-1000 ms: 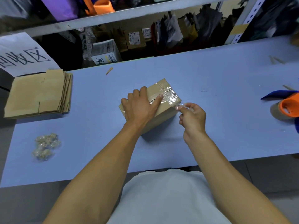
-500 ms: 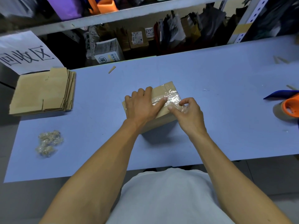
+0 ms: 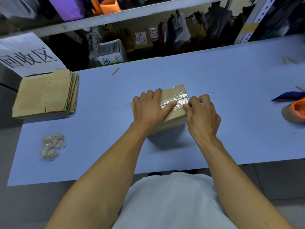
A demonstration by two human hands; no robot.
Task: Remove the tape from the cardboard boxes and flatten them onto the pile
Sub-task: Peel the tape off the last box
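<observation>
A small brown cardboard box [image 3: 171, 117] lies in the middle of the blue table [image 3: 102, 133], sealed along its top with shiny clear tape [image 3: 180, 101]. My left hand [image 3: 149, 108] lies flat on the box's left half and holds it down, thumb stretched along the tape seam. My right hand [image 3: 203, 113] is at the box's right end, with thumb and curled fingertips pinching at the tape edge. A pile of flattened boxes [image 3: 44, 95] sits at the table's far left.
Crumpled wads of removed tape [image 3: 51, 146] lie at front left. An orange tape dispenser [image 3: 297, 109] with a blue piece beside it sits at the right edge. Small cardboard scraps [image 3: 115, 71] lie near the back edge. Behind the table is a shelf with a paper sign [image 3: 28, 57].
My right hand, which pinched a bit of tape lifted off to the box's right, came back to the box's right end. My left hand stayed pressed on the box.
</observation>
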